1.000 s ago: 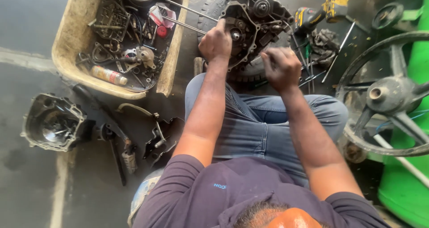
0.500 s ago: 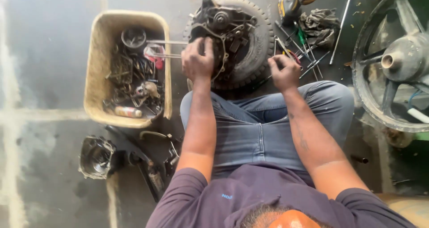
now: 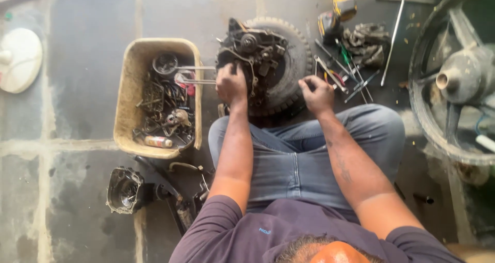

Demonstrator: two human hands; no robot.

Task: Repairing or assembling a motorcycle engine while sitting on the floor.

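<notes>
- Engine (image 3: pixel 252 54) (dark, greasy) sits on a small tyre (image 3: pixel 289 67) just ahead of the knees.
- Left hand (image 3: pixel 231 84) rests on the engine's near edge, fingers curled against it.
- Right hand (image 3: pixel 317 94) is closed loosely at the tyre's right; whether it holds anything, I cannot tell.
- Bin (image 3: pixel 129 95) of parts stands left; tools (image 3: pixel 343 69) lie right.

Small cylindrical spray can (image 3: pixel 158 142), white-and-orange label, lying in tan tub (image 3: pixel 125 108). Yellow-black labelled container (image 3: pixel 343 0) top centre.
</notes>
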